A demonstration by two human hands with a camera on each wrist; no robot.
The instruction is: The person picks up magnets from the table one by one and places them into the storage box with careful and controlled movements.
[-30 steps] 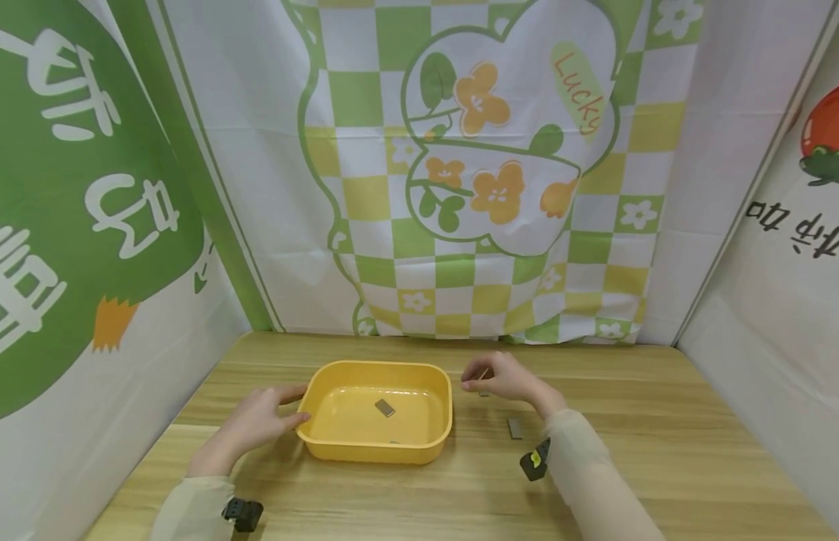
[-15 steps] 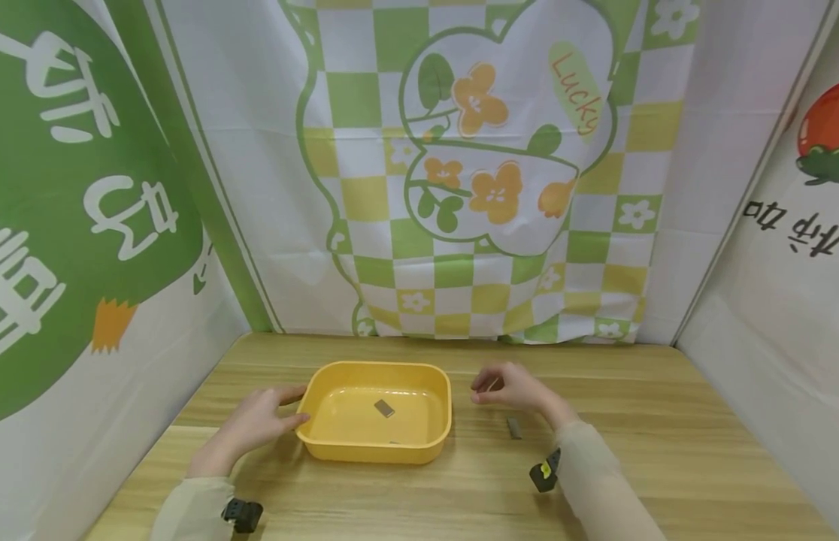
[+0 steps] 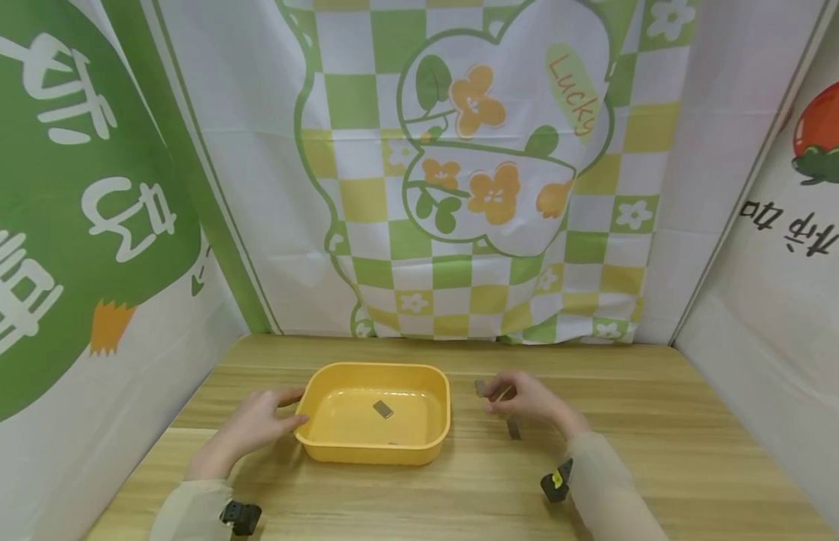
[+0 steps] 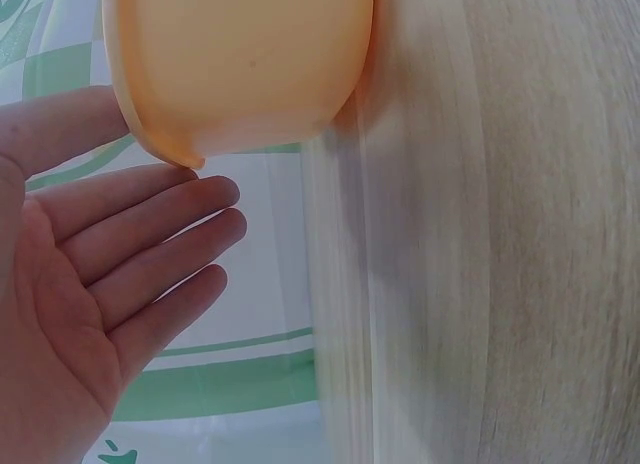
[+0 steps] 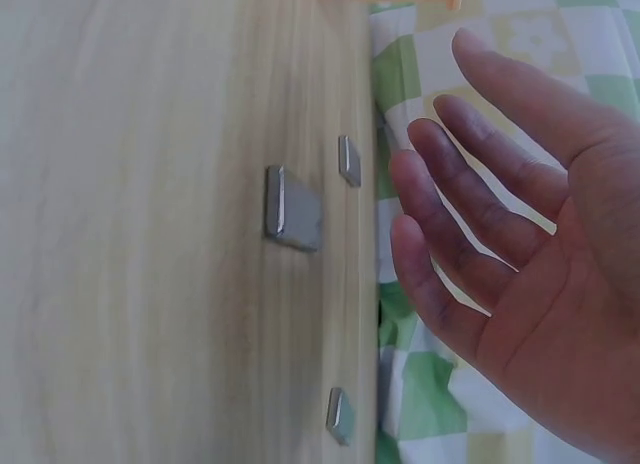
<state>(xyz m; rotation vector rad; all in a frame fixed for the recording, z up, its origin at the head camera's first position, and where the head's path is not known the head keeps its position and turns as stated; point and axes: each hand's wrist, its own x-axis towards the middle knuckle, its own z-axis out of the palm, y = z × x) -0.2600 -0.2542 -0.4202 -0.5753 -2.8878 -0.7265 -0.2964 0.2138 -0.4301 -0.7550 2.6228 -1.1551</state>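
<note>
A yellow plastic basin (image 3: 372, 454) stands on the table with a flat grey rectangular metal block (image 3: 383, 409) inside. The edge of another block peeps over its near wall. At the basin's left end, my left hand (image 3: 253, 424) touches the rim with thumb and forefinger; the other fingers (image 4: 165, 259) stretch out beside it. To the right of the basin, my right hand (image 3: 524, 396) hovers over the table, fingers loosely bent and holding nothing. One grey block (image 3: 481, 388) lies by its fingertips, another (image 3: 513, 429) below the hand. The right wrist view also shows a third block (image 5: 340, 416).
The wooden table (image 3: 419, 500) reaches back to a hanging cloth (image 3: 365, 300) with green and yellow checks. Printed cloth walls close off the left and right sides.
My right hand has drawn away from the basin, to the right and nearer to me, and a grey block now shows at its fingertips. The left hand stays at the rim.
</note>
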